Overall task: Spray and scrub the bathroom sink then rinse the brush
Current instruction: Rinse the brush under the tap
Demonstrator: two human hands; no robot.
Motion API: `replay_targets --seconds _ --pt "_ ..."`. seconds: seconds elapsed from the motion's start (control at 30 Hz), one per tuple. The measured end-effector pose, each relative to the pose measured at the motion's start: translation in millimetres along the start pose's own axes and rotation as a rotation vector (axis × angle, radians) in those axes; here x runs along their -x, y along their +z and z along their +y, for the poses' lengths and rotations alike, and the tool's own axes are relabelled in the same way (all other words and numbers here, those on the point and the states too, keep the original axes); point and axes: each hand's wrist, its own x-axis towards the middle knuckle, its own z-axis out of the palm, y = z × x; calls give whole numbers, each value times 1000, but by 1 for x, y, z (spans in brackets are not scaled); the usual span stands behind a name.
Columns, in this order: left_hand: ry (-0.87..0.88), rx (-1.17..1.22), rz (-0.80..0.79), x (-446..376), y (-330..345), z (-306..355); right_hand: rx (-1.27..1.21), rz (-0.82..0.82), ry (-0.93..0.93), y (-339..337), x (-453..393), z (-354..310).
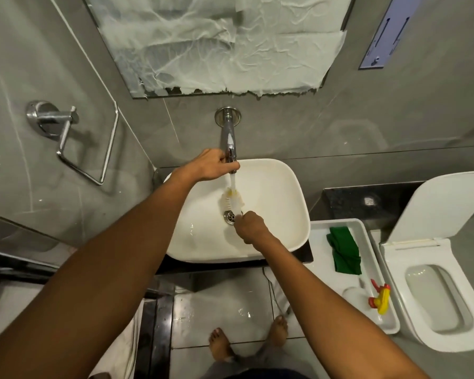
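A white basin sink (pixel 274 187) sits below a chrome wall tap (pixel 228 132). My left hand (pixel 211 165) grips the tap's lever at its outer end, and water runs from the spout. My right hand (pixel 251 227) holds the handle of a white bristle brush (pixel 230 201) over the drain (pixel 229 216). The stream falls onto the bristles. A spray bottle with a yellow and red trigger (pixel 379 299) lies in a white tray (pixel 340 224) to the right of the sink.
A folded green cloth (pixel 344 253) lies in the same tray. A toilet (pixel 433 291) with its lid up stands at the far right. A chrome towel ring (pixel 66 138) hangs on the left wall. The mirror (pixel 216 42) above is covered with paper. My bare feet stand on wet floor tiles.
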Motion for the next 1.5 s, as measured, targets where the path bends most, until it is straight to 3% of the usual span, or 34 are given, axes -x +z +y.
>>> replay_targets --seconds 0.27,0.37,0.5,0.57,0.67,0.9,1.0,1.1,1.23,1.3,1.4,1.5 --pt "61 70 -22 -3 4 -8 -48 57 -64 -1 -1 10" --pt "62 98 -50 -3 1 -10 -464 -75 35 -3 0 17" --pt "6 293 -100 1 -3 -16 -1162 -469 247 -17 -2 29" --pt "-35 432 -90 3 -2 -19 -1348 -648 296 -23 -2 33" --pt "-26 596 -147 2 0 -23 -1270 -607 263 -27 -4 34" --pt "10 654 -164 4 7 -35 -255 73 -78 -6 -3 28" --pt "26 635 -132 5 8 -35 -29 189 -109 -3 -6 30" --pt "48 610 -110 5 10 -36 -309 121 -67 -3 -5 31" --pt "68 608 -86 5 14 -36 -1038 -266 130 -16 -5 34" --pt "63 605 -84 4 14 -36 -1271 -456 180 -24 -5 34" --pt "59 598 -83 4 14 -36 -1295 -499 160 -29 -7 32" --pt "53 593 -73 5 14 -35 -1055 -327 67 -28 -9 30"
